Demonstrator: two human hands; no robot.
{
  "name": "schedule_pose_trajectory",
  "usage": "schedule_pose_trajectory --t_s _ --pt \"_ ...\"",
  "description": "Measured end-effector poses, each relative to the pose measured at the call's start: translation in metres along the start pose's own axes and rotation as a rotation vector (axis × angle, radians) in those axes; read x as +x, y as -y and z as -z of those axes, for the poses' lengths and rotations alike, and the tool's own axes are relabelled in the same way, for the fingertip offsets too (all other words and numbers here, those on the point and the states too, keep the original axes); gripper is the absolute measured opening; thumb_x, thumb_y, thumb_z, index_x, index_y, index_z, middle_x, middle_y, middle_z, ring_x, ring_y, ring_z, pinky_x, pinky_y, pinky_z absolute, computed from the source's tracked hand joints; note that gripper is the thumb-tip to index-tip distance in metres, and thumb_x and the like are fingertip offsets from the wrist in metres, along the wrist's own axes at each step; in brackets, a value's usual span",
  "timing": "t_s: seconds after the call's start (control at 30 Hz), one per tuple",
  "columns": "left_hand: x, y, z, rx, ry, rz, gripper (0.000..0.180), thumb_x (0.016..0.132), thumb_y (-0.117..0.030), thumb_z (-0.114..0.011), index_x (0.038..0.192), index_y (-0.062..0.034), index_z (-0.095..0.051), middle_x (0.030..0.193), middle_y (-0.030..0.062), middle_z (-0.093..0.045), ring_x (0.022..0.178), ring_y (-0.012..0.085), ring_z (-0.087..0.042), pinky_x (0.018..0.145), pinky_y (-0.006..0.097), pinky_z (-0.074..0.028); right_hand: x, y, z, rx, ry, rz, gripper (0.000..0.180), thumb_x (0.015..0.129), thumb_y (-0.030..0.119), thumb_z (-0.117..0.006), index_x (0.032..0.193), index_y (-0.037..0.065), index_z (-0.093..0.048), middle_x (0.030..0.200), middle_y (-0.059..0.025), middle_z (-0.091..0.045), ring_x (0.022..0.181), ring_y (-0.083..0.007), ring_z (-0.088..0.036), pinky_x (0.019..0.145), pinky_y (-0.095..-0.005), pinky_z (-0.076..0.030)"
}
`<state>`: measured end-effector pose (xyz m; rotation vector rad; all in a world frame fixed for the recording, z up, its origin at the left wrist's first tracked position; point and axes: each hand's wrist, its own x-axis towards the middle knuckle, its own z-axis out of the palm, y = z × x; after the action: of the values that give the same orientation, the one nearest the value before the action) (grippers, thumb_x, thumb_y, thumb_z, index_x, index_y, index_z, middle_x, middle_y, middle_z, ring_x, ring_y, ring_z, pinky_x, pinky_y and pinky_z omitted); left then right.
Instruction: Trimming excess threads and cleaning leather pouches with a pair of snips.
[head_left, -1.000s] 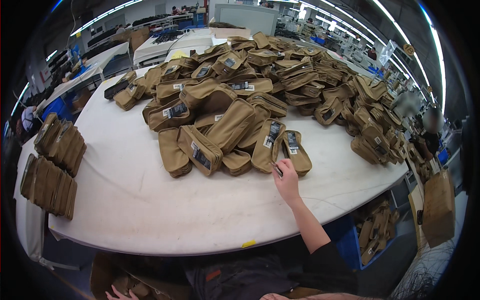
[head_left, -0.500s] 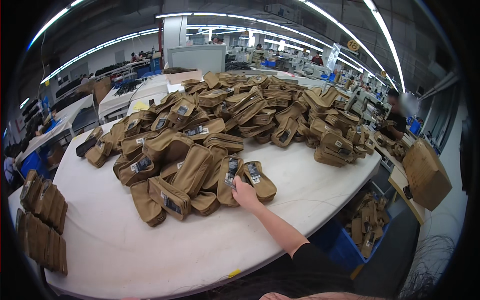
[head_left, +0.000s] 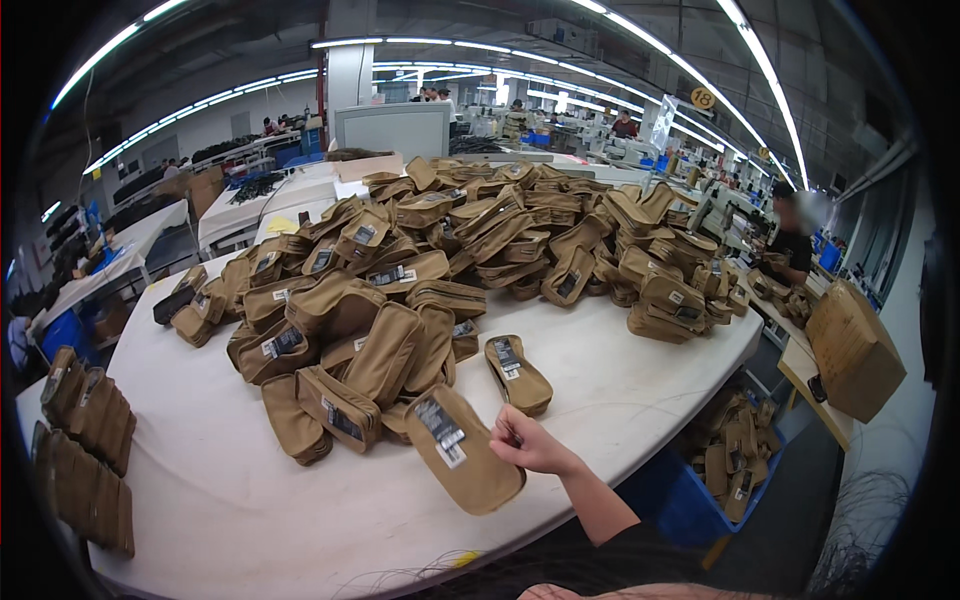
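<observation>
My right hand (head_left: 530, 443) reaches in from the lower right, its fingers curled closed at the right edge of a tan zipped pouch (head_left: 475, 478). A small dark bit shows among the fingers, too small to name. This pouch lies at a slant near the front of the pile, with a black label and a white sticker on its face. Just beyond my hand, another tan pouch (head_left: 527, 388) rests by itself on the white table. A large heap of similar pouches (head_left: 500, 215) spreads behind and to the left. My left hand is out of view.
Pouches stand in rows (head_left: 85, 480) at the far left. The white tabletop (head_left: 250, 525) curves along the front. Below its right edge sits a blue bin (head_left: 712, 505) of pouches. A cardboard box (head_left: 853, 350) stands at right, near a seated person (head_left: 795, 245).
My right hand has come toward me and slightly right. The labelled pouch it was touching has moved out of the pile's front with it and turned to a slant.
</observation>
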<state>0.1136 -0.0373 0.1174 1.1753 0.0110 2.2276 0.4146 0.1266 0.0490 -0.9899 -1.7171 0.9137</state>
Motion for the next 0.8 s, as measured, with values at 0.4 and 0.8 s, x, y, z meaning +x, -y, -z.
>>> schedule_pose_trajectory --t_s 0.4,0.8 --pt "0.019 -0.007 -0.051 -0.168 -0.221 -0.096 0.043 0.098 -0.050 -0.039 0.123 -0.0178 -0.052 0.101 0.0032 -0.059 0.088 0.0181 -0.048 0.088 0.041 -0.029 -0.051 0.028 -0.016 -0.048 0.329 -0.200 0.022 0.091 0.015 -0.064 0.093 0.005 -0.044 0.069 -0.0009 -0.048 0.062 -0.0099 -0.043 0.057 -0.0263 -0.039" --pt "0.015 0.001 -0.029 0.086 -0.192 -0.141 0.049 0.095 -0.054 -0.043 0.132 -0.0200 -0.044 0.107 0.0047 -0.059 0.089 0.0178 -0.048 0.087 0.040 -0.031 -0.020 0.048 -0.026 -0.724 0.431 0.031 0.029 0.077 0.007 -0.066 0.097 0.010 -0.045 0.072 -0.0108 -0.060 0.064 -0.0334 -0.062 0.056 -0.0393 -0.049"
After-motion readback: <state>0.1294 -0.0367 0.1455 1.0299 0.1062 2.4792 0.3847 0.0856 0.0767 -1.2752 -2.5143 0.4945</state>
